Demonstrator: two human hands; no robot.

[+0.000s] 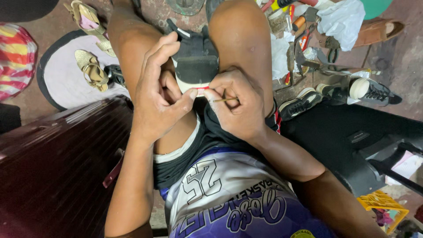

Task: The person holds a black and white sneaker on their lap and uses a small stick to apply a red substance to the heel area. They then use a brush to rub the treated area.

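Left hand [161,94] clamping near edge of black shoe with white rubber sole [195,66], wedged between knees, long axis running away from body. Right hand [238,103] pinching thin golden awl [224,100], tip touching sole edge, pointing leftward.

The floor [396,53] is bare, stained concrete, reddish-brown at the upper left and greyer at the right. At the upper left a pale oval mat with a dark border [59,72] lies on it, with a gold strappy sandal [91,69] on the mat and a second gold sandal [90,20] partly off its top edge. A striped cloth bundle [15,57] sits at the far left. At the upper right lie a heap of hand tools [304,42], a white plastic bag [341,20], a tan leather shoe [376,31] and black sneakers [348,93]. A yellow plastic crate [382,203] stands at the lower right.
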